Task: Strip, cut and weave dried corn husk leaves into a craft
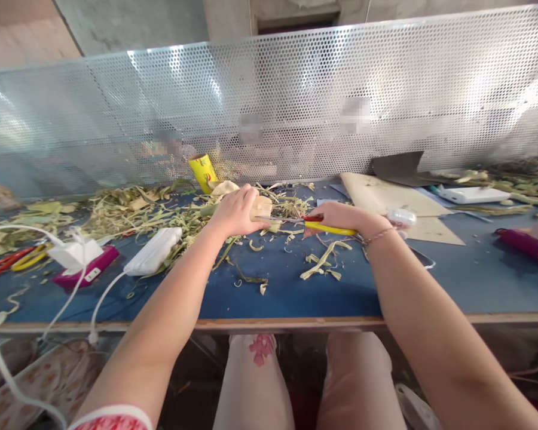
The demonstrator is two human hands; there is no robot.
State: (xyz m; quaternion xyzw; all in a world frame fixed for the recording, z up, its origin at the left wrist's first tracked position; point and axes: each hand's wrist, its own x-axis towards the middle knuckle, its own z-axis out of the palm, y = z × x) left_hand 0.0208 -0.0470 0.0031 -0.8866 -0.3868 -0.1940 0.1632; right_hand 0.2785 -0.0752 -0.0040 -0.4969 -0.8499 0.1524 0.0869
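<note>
My left hand [235, 212] is closed round a pale, thick plant piece [260, 209], whose cut-looking end faces right; its kind is hard to tell. My right hand [343, 216] grips scissors [334, 229] with red and yellow handles. Their blades point left and reach the pale piece, by the fingers of my left hand. Whether the blades are parted is too small to see. Beneath and around both hands lie pale green leaf and stem trimmings [134, 209]. Several loose strips [325, 263] rest on the blue table in front of my right hand.
A yellow tube [201, 172] leans behind my left hand, before a perforated metal screen [296, 107]. Left are a white cabled block [155, 251], a purple power strip [87, 269] and other scissors [15, 261]. Cardboard [390, 197] and a phone-like object [421, 257] lie right.
</note>
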